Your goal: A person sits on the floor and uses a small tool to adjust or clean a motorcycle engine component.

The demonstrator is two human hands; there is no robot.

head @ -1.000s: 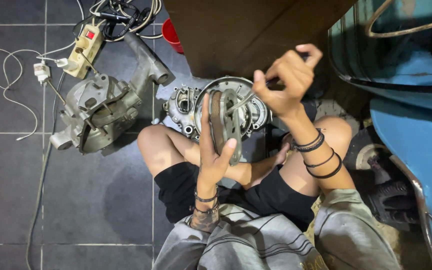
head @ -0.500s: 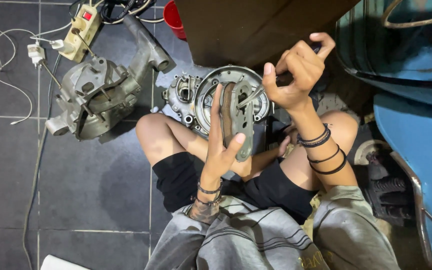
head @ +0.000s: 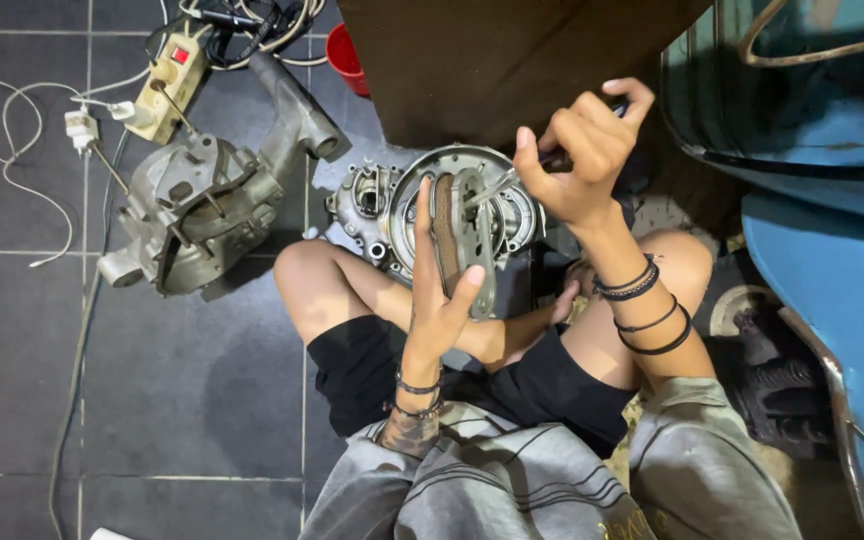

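Between bent knees, round metal engine cover (head: 472,215) stands on edge in head view. Left hand (head: 442,290) holds curved brake shoe (head: 449,235) against it, fingers straight. Right hand (head: 582,150) clenches thin tool (head: 497,183), tip touching cover. Grey engine casing (head: 197,205) lies nearby on dark tile floor (head: 152,380).

free: bare tiles (head: 182,390) 7-9 o'clock | blocked: engine case (head: 192,210) 10, board (head: 512,60) 12, scooter (head: 822,200) 2-4
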